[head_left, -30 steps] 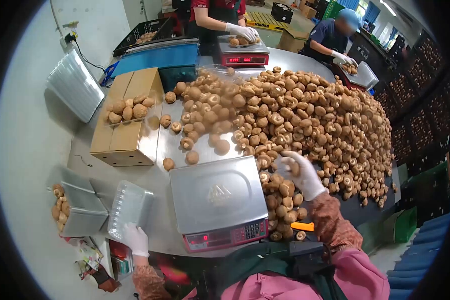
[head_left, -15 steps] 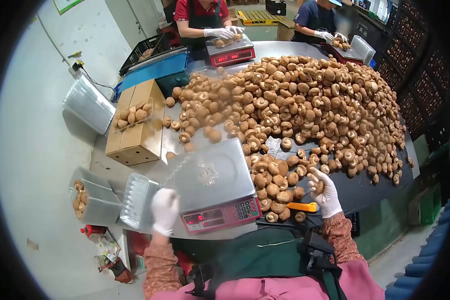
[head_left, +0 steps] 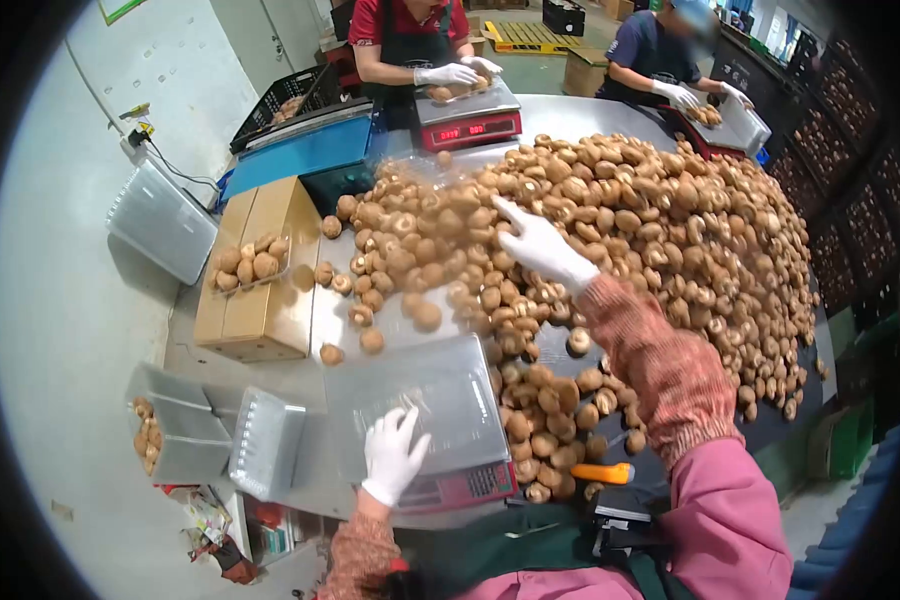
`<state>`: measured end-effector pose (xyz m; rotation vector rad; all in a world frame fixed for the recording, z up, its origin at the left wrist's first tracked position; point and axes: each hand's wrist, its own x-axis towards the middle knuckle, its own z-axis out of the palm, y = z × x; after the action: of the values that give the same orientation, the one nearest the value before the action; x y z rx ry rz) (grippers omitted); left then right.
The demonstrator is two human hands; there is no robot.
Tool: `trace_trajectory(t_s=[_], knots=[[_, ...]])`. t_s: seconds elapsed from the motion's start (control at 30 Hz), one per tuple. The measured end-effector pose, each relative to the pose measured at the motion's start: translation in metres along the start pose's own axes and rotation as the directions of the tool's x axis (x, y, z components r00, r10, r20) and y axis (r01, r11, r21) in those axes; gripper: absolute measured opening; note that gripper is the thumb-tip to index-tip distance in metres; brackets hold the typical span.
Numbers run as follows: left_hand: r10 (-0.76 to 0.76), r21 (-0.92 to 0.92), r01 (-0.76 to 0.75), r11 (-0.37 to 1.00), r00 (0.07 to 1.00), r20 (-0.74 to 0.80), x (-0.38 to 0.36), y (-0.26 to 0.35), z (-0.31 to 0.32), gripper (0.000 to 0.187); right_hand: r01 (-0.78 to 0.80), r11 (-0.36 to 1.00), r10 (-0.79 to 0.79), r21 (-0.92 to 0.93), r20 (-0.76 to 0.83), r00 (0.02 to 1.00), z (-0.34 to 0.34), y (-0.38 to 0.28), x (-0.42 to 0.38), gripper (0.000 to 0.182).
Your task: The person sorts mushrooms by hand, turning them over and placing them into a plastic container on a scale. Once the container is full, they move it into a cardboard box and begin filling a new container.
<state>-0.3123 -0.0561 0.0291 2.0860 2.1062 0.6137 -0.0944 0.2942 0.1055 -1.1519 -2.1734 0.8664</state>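
Observation:
My left hand (head_left: 393, 455), in a white glove, is over the front of the digital scale (head_left: 420, 385), its fingers spread and holding nothing. The scale has a flat metal platform and a pink front with a keypad. My right hand (head_left: 542, 245), also gloved, reaches out over the large heap of brown mushrooms (head_left: 660, 220) with its fingers stretched out. A smaller group of mushrooms (head_left: 550, 420) lies right of the scale. An orange-handled tool (head_left: 603, 473) rests in front of that group. Left of the scale is a stack of clear plastic trays (head_left: 267, 442).
A filled tray of mushrooms (head_left: 253, 262) sits on a cardboard box (head_left: 270, 310) at the left. More clear trays (head_left: 165, 222) stand by the wall. Across the table, two people in gloves work at scales, one at a red scale (head_left: 470, 115). Stacked crates (head_left: 860, 200) line the right.
My right hand has moved from beside the small mushroom group forward and left over the heap. My left hand has shifted right, from the clear trays to the scale, and its fingers have spread.

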Motion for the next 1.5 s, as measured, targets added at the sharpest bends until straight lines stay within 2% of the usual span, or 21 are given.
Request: trace_trajectory(t_s=[0.07, 0.13, 0.2, 0.27, 0.33, 0.43, 0.53, 0.63, 0.77, 0.9, 1.03, 1.13, 1.17, 1.2, 1.23, 1.27, 1.3, 1.37, 1.4, 1.47, 1.5], knots=[[-0.06, -0.102, 0.061, 0.993, 0.998, 0.017, 0.007, -0.002, -0.003, 0.05, -0.068, 0.94, 0.102, -0.336, 0.084, 0.991, -0.007, -0.015, 0.091, 0.071], [-0.12, -0.148, 0.133, 0.98, 0.989, 0.089, 0.012, -0.004, -0.007, 0.054, -0.123, 0.89, 0.17, -0.439, 0.07, 0.983, -0.005, -0.021, 0.17, 0.077], [-0.133, -0.157, 0.142, 0.977, 0.989, 0.065, 0.011, -0.007, -0.002, 0.056, -0.103, 0.816, 0.166, -0.568, 0.06, 0.984, 0.013, 0.003, 0.243, 0.08], [-0.15, -0.111, 0.165, 0.98, 0.98, 0.134, 0.016, -0.007, -0.005, 0.058, -0.113, 0.785, 0.219, -0.609, 0.102, 0.97, 0.027, 0.01, 0.288, 0.083], [-0.144, -0.191, 0.181, 0.965, 0.97, 0.195, 0.014, -0.012, -0.004, 0.067, -0.168, 0.765, 0.287, -0.622, 0.095, 0.953, 0.04, 0.021, 0.324, 0.082], [-0.186, -0.177, 0.245, 0.953, 0.937, 0.297, 0.017, -0.012, -0.006, 0.063, -0.221, 0.746, 0.326, -0.628, 0.056, 0.944, 0.052, 0.029, 0.355, 0.08], [-0.137, -0.182, 0.179, 0.967, 0.966, 0.221, 0.015, -0.014, -0.004, 0.062, -0.296, 0.725, 0.41, -0.622, 0.044, 0.911, 0.052, 0.033, 0.369, 0.081], [-0.155, -0.184, 0.203, 0.962, 0.957, 0.246, 0.017, -0.014, -0.007, 0.062, -0.288, 0.724, 0.406, -0.627, 0.05, 0.912, 0.052, 0.035, 0.372, 0.082], [-0.179, -0.139, 0.224, 0.965, 0.944, 0.277, 0.018, -0.01, -0.01, 0.062, -0.314, 0.735, 0.428, -0.602, 0.052, 0.902, 0.049, 0.029, 0.365, 0.071], [-0.153, -0.123, 0.172, 0.977, 0.977, 0.151, 0.014, -0.008, -0.005, 0.064, -0.232, 0.807, 0.355, -0.544, 0.131, 0.926, 0.035, 0.016, 0.349, 0.073], [-0.167, -0.11, 0.186, 0.976, 0.973, 0.158, 0.011, -0.009, -0.002, 0.057, -0.028, 0.965, 0.087, -0.261, 0.218, 0.972, 0.011, -0.004, 0.254, 0.07], [-0.119, -0.105, 0.13, 0.986, 0.987, 0.104, 0.01, -0.008, -0.004, 0.052, 0.02, 0.997, 0.01, -0.075, 0.374, 0.927, -0.022, -0.023, 0.119, 0.06], [-0.117, -0.102, 0.128, 0.987, 0.988, 0.104, 0.01, -0.005, -0.006, 0.051, 0.166, 0.984, -0.141, -0.058, 0.304, 0.942, -0.018, 0.009, 0.078, 0.059], [-0.108, -0.097, 0.117, 0.988, 0.99, 0.091, 0.009, -0.005, -0.006, 0.05, 0.165, 0.985, -0.175, 0.058, 0.279, 0.944, -0.03, 0.015, 0.027, 0.06], [-0.1, -0.092, 0.107, 0.99, 0.992, 0.077, 0.008, -0.005, -0.004, 0.05, -0.107, 0.992, 0.077, 0.07, 0.343, 0.936, -0.054, -0.008, -0.028, 0.063], [-0.092, -0.087, 0.098, 0.991, 0.994, 0.066, 0.006, -0.005, -0.003, 0.05, -0.256, 0.957, 0.196, 0.135, 0.344, 0.918, -0.069, -0.013, -0.073, 0.063], [-0.086, -0.08, 0.089, 0.993, 0.995, 0.043, 0.005, -0.004, -0.003, 0.05, -0.317, 0.92, 0.241, 0.232, 0.303, 0.922, -0.082, -0.007, -0.118, 0.061], [-0.072, -0.07, 0.073, 0.995, 0.997, 0.012, 0.004, -0.003, -0.003, 0.051, -0.523, 0.755, 0.473, 0.394, 0.224, 0.852, -0.107, 0.0, -0.201, 0.054], [-0.065, -0.065, 0.065, 0.996, 0.998, 0.003, 0.002, -0.003, -0.001, 0.052, -0.479, 0.729, 0.498, 0.489, 0.101, 0.861, -0.11, 0.025, -0.243, 0.053], [-0.079, -0.068, 0.08, 0.995, 0.997, 0.013, 0.001, -0.005, 0.002, 0.05, -0.522, 0.524, 0.69, 0.673, 0.023, 0.723, -0.133, 0.025, -0.316, 0.049], [-0.065, -0.056, 0.065, 0.996, 0.998, 0.004, 0.0, -0.005, 0.003, 0.049, -0.427, 0.52, 0.695, 0.74, -0.076, 0.715, -0.131, 0.041, -0.353, 0.049]])
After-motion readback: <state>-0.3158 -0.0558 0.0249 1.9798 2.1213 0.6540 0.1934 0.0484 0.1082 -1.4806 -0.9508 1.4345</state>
